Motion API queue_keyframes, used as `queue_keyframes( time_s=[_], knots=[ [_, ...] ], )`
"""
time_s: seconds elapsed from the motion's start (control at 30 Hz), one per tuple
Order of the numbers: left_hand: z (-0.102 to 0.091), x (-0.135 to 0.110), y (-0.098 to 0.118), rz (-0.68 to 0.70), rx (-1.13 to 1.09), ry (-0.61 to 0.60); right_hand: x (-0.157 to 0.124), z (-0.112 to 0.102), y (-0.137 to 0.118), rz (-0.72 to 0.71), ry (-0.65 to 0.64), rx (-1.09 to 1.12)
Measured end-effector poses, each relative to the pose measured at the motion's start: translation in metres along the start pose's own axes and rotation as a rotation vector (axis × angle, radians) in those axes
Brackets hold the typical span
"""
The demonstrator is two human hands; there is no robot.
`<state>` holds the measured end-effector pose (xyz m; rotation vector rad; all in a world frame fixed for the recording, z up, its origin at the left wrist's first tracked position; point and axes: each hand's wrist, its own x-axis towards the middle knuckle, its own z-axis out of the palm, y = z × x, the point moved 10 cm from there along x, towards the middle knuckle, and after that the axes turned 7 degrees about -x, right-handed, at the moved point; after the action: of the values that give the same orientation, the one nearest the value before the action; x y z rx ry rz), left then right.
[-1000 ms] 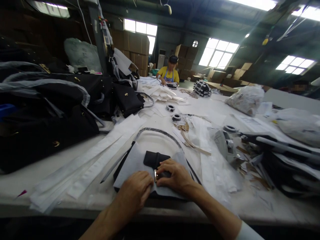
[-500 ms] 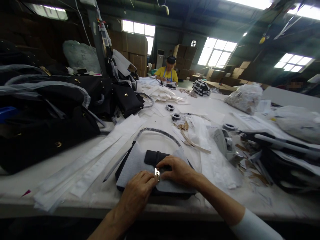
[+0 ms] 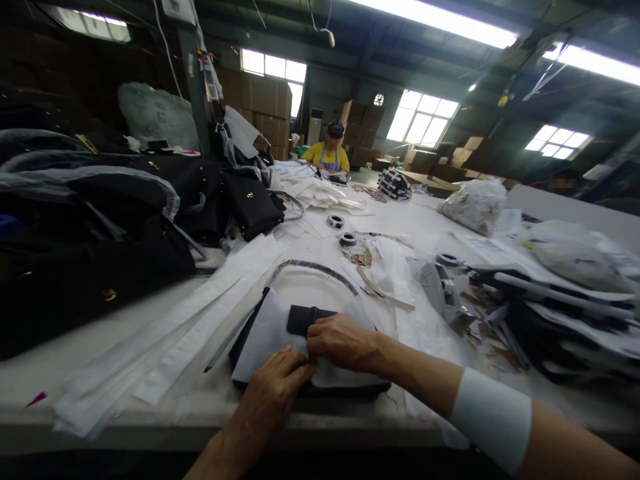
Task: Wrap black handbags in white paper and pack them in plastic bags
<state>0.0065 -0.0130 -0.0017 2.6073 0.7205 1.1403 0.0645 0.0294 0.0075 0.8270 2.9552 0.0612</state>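
A black handbag (image 3: 241, 339) lies before me at the table's front edge, its front covered by a pale grey sheet (image 3: 255, 347). Its wrapped handle (image 3: 320, 267) arches away at the back. A black strap tab (image 3: 300, 319) lies over the sheet. My right hand (image 3: 343, 341) is closed at the tab's lower side, fingertips curled down where a shiny metal clasp showed earlier. My left hand (image 3: 277, 380) rests on the front of the bag, fingers bent and pressed together, tips just touching the right hand. The clasp and whatever both hands pinch are hidden.
Black bags (image 3: 90, 267) are heaped at the left. White strips (image 3: 165, 340) lie beside my bag. Tape rolls (image 3: 347, 239), a tape dispenser (image 3: 440, 293) and wrapped black pieces (image 3: 555, 320) are on the right. A person in yellow (image 3: 327, 157) sits at the far end.
My right hand has closed and moved slightly left and down, covering the metal clasp. My left hand has barely shifted. The camera view has tilted a little.
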Motion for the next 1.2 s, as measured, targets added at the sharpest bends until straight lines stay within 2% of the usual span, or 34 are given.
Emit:
queue_keyframes(
  time_s=[0.13,0.27,0.4,0.6,0.73,0.83,0.93,1.0,1.2],
  knots=[
    [0.000,0.000,-0.004,-0.025,0.009,0.006,0.001,0.001,-0.005,0.074,-0.010,-0.110],
    [0.001,0.002,-0.012,-0.125,-0.156,-0.065,-0.003,0.003,-0.006,0.084,0.025,-0.099],
    [-0.001,0.004,-0.012,-0.167,-0.148,-0.096,-0.011,0.006,0.005,0.105,0.093,0.059],
    [0.001,0.003,-0.003,-0.115,-0.001,-0.082,-0.030,0.014,0.018,0.332,0.310,0.373],
    [0.005,0.002,0.000,-0.089,0.025,-0.118,-0.037,0.020,0.021,0.391,0.414,0.515],
    [0.010,0.005,-0.001,-0.076,0.039,-0.174,-0.036,0.025,0.028,0.373,0.413,0.610],
    [0.017,0.010,-0.006,-0.099,0.031,-0.272,-0.032,0.028,0.035,0.368,0.372,0.606],
    [0.016,0.012,-0.007,-0.103,0.014,-0.297,-0.031,0.029,0.037,0.358,0.356,0.586],
    [-0.003,0.008,0.002,-0.039,0.005,-0.118,-0.029,0.022,0.030,0.284,0.385,0.500]
  ],
)
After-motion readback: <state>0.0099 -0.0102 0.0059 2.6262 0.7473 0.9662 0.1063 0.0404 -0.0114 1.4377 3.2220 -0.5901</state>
